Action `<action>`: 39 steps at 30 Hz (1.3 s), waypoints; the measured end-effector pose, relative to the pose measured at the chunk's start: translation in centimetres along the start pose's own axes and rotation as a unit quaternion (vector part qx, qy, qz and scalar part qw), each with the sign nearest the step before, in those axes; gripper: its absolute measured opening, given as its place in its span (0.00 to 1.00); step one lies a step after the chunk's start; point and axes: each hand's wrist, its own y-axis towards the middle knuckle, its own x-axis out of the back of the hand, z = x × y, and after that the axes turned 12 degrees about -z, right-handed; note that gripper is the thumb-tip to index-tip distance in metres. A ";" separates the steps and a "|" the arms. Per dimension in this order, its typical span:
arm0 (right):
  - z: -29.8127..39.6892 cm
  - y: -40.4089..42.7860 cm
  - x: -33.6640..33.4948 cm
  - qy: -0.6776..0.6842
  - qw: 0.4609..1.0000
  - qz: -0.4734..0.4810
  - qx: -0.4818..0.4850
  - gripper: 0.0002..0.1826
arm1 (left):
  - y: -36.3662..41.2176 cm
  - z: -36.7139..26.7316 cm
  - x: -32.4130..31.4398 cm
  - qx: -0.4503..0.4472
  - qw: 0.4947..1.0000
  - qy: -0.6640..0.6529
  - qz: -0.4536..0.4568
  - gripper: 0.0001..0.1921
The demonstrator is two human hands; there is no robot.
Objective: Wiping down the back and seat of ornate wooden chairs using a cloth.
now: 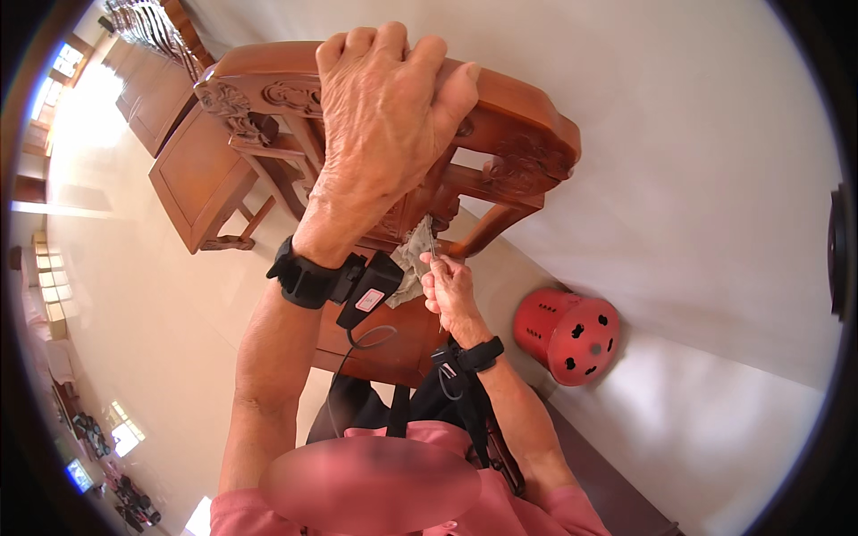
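A carved wooden chair [523, 107] with a reddish-brown finish is before me. My left hand [389, 107] lies over the chair's top rail, its fingers curled over the far edge. Lower down, near the carved back panel, my right hand [449, 288] pinches a thin, slender tool [433, 242], whose exact kind I cannot tell. The tool's tip meets a crumpled greyish cloth [417, 251] against the carved wood. Below the cloth is the chair's seat [395, 338]. Both wrists wear black straps with small devices.
A red bucket-like container [566, 335] with dark holes in its round face is on the right by the pale wall [704, 201]. A low wooden table [201, 174] stands to the left. More carved wooden furniture [157, 30] is at the upper left.
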 end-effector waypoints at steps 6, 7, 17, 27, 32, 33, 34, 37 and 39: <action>0.9 0.7 0.1 0.077 0.991 0.045 -0.096 0.13 | 0.1 -0.3 -0.5 0.002 0.999 -0.017 -0.046 0.13; 0.9 0.8 0.2 0.096 0.988 0.045 -0.114 0.13 | 0.2 -0.4 -0.6 0.002 0.999 -0.016 -0.044 0.12; -5.1 2.9 -1.2 0.055 0.997 0.009 0.058 0.14 | 0.3 -0.4 -0.8 0.000 0.998 -0.028 -0.049 0.12; -2.0 2.1 -1.1 0.028 0.999 0.040 0.019 0.15 | 0.3 -0.1 0.0 0.016 1.000 0.007 0.008 0.13; 0.9 1.1 -2.3 0.022 0.996 0.024 -0.077 0.15 | 0.4 -0.1 -0.4 0.007 0.999 -0.010 -0.037 0.13; 0.3 2.4 -2.2 0.046 0.995 0.046 -0.069 0.16 | 0.4 -0.2 -0.4 0.008 0.999 -0.014 -0.038 0.13; -0.3 2.7 -2.2 0.047 0.996 0.044 -0.067 0.16 | 0.3 -0.3 -0.2 0.014 1.000 -0.010 -0.021 0.13; -1.0 4.0 -2.8 0.056 0.998 -0.004 0.021 0.17 | 0.5 -0.4 -0.2 0.013 1.000 -0.004 -0.002 0.13; -1.4 3.9 -3.0 0.050 0.998 -0.010 0.033 0.17 | 0.4 -0.6 -0.1 0.021 1.000 -0.015 0.017 0.13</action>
